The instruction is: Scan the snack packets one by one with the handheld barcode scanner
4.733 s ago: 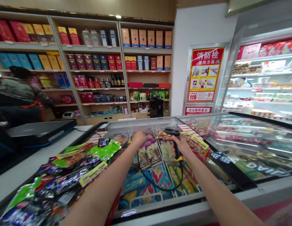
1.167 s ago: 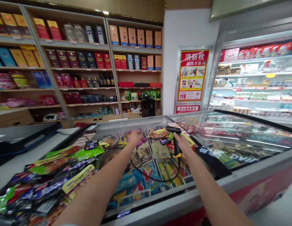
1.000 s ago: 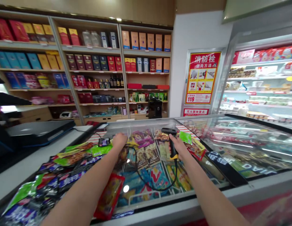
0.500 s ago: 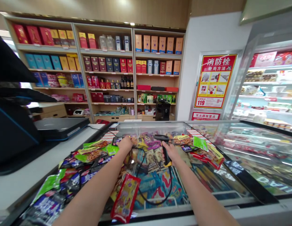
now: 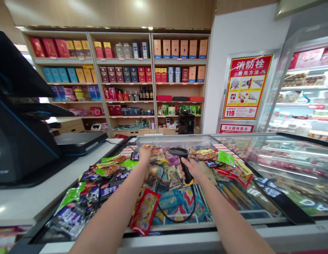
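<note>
My right hand (image 5: 193, 170) is wrapped round the grip of a black barcode scanner (image 5: 180, 155) with a yellow band; its black cord (image 5: 177, 215) loops down over the freezer's glass lid (image 5: 259, 155). My left hand (image 5: 145, 153) is closed on a small orange snack packet (image 5: 155, 151), held just left of the scanner's head. Many snack packets lie on the glass around both hands: green and dark ones (image 5: 100, 180) to the left, red and green ones (image 5: 227, 165) to the right. A red packet (image 5: 144, 211) lies under my left forearm.
A black checkout screen (image 5: 18, 116) and a flat black unit (image 5: 76, 141) stand on the white counter (image 5: 23, 201) at left. Shelves of boxed goods (image 5: 142, 74) fill the back wall. A red poster (image 5: 245, 86) and an open chiller (image 5: 306, 91) are at right.
The view has swung left, bringing the checkout screen in. My left hand moved from the middle packets to the left, then lifted an orange packet toward the scanner. The red packet appeared under my forearm.
</note>
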The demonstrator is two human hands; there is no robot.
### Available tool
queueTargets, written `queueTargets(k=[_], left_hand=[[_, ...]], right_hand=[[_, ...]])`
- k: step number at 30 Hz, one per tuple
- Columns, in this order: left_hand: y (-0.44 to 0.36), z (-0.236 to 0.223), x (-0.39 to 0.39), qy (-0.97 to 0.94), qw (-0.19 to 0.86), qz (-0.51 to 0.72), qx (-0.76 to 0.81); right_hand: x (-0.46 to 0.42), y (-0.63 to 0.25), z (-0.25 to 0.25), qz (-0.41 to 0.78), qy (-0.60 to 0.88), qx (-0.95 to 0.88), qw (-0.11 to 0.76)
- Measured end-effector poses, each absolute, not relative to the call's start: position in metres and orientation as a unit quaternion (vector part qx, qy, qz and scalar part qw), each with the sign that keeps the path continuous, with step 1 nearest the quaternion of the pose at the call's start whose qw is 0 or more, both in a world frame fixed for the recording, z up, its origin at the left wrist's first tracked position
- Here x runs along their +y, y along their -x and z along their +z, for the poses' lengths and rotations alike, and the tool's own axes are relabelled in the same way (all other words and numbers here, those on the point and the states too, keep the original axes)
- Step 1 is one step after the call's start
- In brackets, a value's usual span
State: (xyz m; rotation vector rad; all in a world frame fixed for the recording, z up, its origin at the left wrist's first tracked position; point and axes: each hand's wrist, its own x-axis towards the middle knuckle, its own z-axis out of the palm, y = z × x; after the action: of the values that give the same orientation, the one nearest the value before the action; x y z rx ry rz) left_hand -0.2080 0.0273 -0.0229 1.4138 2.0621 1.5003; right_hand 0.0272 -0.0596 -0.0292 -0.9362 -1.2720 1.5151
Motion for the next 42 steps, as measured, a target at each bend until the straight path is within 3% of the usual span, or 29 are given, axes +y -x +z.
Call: queueTargets(k=[8,22,33,42], left_hand=[[0.197,-0.044,-0.006,-0.476,0.097,0.565,0.667],[0.199,-0.051,-0.012,-0.456,0.081,0.58,0.67],[0.205,-0.058,-0.003,-0.46,0.056,0.614,0.64],[0.196,-0.062,0.006,-0.492,0.124,0.616,0.602]], right_hand=[[-0.063,-0.025,-0.035,0.618,0.382,-0.57,0.383],[-0.068,-0.023,-0.035,0.62,0.404,-0.576,0.347],[-0.061,-0.012,-0.049,0.59,0.407,-0.586,0.378],[-0.054,-0.018,-0.048,0.624,0.398,-0.556,0.379]])
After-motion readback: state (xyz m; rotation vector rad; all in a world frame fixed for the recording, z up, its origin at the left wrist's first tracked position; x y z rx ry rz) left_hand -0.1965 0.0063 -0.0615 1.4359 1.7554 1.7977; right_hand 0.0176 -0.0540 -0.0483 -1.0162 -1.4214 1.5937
